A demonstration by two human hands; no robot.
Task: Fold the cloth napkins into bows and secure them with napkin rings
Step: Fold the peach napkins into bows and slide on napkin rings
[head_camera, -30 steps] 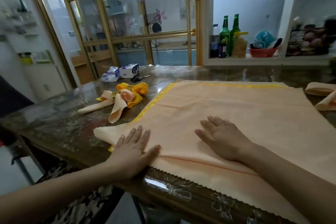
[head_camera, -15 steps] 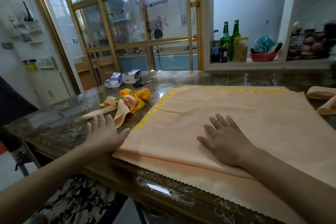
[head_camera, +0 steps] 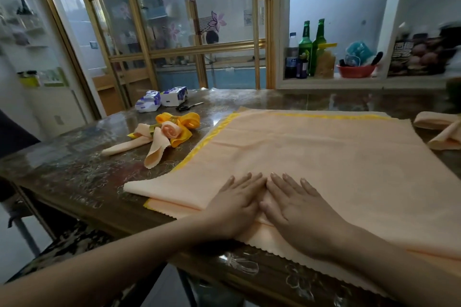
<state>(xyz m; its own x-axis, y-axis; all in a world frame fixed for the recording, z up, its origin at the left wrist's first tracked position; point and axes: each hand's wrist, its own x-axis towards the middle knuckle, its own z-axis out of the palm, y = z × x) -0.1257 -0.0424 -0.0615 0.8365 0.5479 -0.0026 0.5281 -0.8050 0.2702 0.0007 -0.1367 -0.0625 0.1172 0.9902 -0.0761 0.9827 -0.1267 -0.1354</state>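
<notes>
A large peach cloth napkin point(head_camera: 324, 157) with a yellow border lies spread on the dark table point(head_camera: 74, 172), its near edge folded over into a band. My left hand point(head_camera: 237, 204) and my right hand point(head_camera: 299, 212) lie flat side by side on that folded band, fingers straight and pressing down. To the left sits a finished peach and yellow napkin bow point(head_camera: 164, 134) held by a gold napkin ring point(head_camera: 156, 128). Another folded peach napkin point(head_camera: 441, 129) lies at the right edge.
Two tissue packs point(head_camera: 161, 99) and black scissors point(head_camera: 188, 106) lie at the table's far left. Behind the table, a shelf holds green bottles point(head_camera: 311, 47) and a red bowl point(head_camera: 355, 71). The table's front edge runs just below my wrists.
My left hand slid from the napkin's left corner back onto the fold and now sits next to my right hand. The right hand stayed pressing on the cloth.
</notes>
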